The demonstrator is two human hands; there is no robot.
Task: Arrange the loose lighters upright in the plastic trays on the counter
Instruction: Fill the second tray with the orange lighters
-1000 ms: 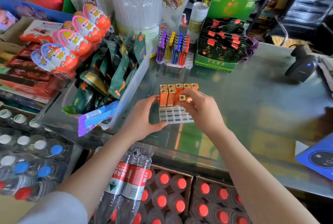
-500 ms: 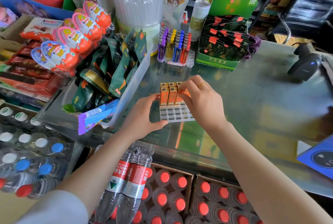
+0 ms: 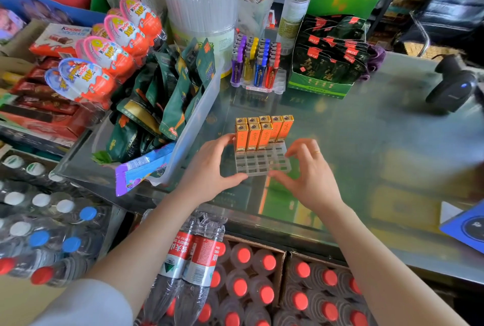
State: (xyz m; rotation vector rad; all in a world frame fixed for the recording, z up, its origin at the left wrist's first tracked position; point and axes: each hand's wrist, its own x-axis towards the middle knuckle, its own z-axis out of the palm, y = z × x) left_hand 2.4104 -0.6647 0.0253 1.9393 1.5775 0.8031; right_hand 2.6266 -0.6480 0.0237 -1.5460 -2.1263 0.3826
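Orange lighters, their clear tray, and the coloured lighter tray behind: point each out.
orange lighters (image 3: 253, 137), head view, front-row middle body.
clear tray (image 3: 262, 166), head view, empty front slots.
coloured lighter tray (image 3: 279, 82), head view, bare right end.

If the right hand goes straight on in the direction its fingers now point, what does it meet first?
Its fingers point up and left, so the right hand would probably first meet the clear plastic compartment tray, then the upright orange lighters with gold tops. Depth is unclear.

the glass counter (image 3: 353, 142) carries a clear lighter tray (image 3: 262, 163), a second tray (image 3: 258, 87), a green box (image 3: 319, 87) and a scanner (image 3: 453, 84).
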